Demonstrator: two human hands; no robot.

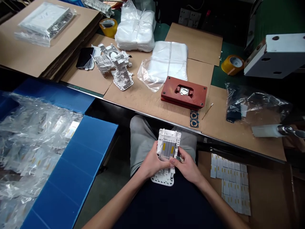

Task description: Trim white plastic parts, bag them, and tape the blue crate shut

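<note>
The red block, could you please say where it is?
In the head view, the red block lies right of centre on the cardboard, between the nearer white stack and the dark strip.

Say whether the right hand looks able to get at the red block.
Probably yes: nothing visible bars the way to the red block, though the right hand is busy at the white plastic housing.

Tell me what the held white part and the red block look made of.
White part: likely molded plastic, dull finish, judging by its fine ribs and openings.
Red block: smooth, low sheen; even color and clean-cut recess suit plastic or coated metal, can't tell which.
</note>
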